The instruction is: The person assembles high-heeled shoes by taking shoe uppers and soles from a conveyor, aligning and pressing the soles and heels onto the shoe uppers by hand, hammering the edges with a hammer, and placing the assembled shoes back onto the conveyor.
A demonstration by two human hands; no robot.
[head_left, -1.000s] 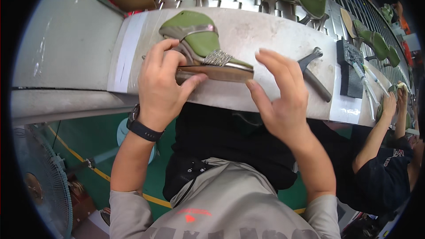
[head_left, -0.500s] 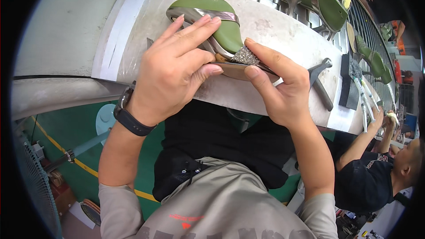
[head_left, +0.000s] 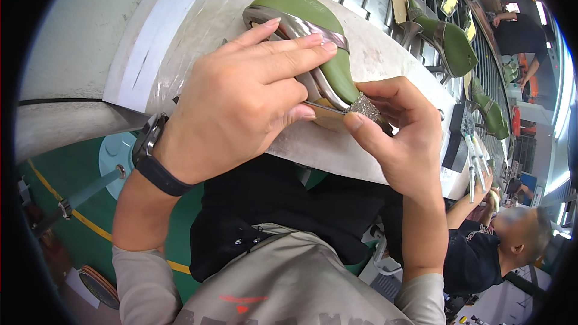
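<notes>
Two hands grip one green shoe (head_left: pixel 330 54) over the desk (head_left: pixel 180 36): the left hand (head_left: pixel 241 102) clasps its stiff, light sole, while the right hand (head_left: pixel 397 138) pinches the delicate glittery strap (head_left: pixel 365 107), best held gently.

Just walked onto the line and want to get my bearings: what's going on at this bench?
A person holds a green high-heeled shoe over the grey workbench. The left hand wraps over its silver straps, while the right hand pinches the glittery strap at the front. More green shoes stand on a rack behind, and another person sits to the right.
</notes>
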